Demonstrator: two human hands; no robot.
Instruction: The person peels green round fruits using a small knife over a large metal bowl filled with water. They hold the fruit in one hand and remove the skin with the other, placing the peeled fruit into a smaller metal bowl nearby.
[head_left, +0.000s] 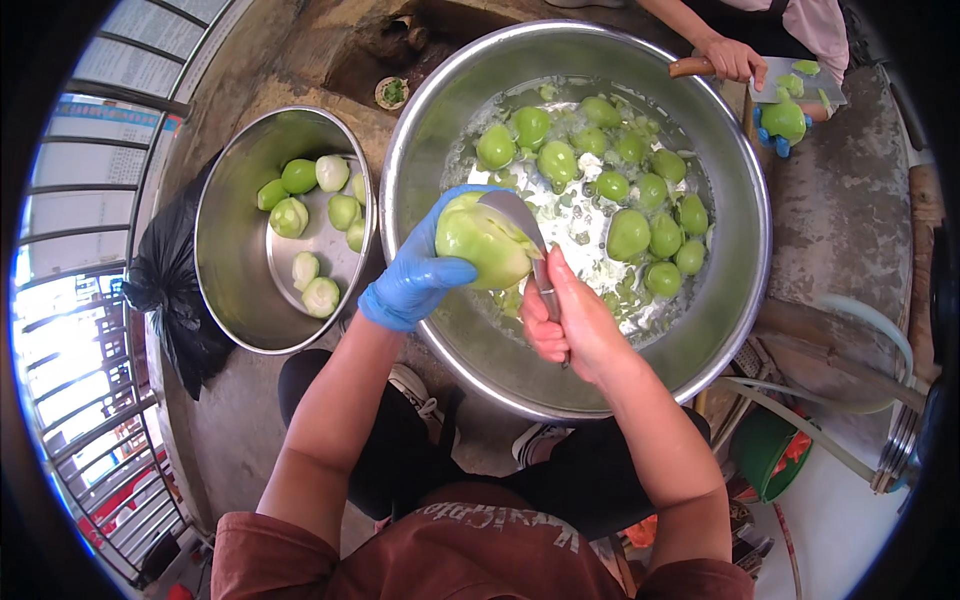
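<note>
My left hand (416, 270), in a blue glove, grips a large, partly peeled, chayote-like green vegetable (480, 244) above the near left of a big steel basin (577, 390). Bare, my right hand (566, 315) holds a knife by its metal handle (550, 300). The curved blade (512, 210) lies against the vegetable's upper right side, where a ragged strip of peel is lifted. Below both hands, several whole green vegetables (628, 234) sit in shallow water among peel scraps. The tips of my left fingers are hidden behind the vegetable.
A steel pot (225, 292) on the left holds several peeled and partly peeled pieces (289, 217). Beside it lies a black plastic bag (184, 300). Across the basin, another person's hand (731, 60) holds a cleaver (799, 81) against a green vegetable. A green bucket (765, 450) and hose stand right.
</note>
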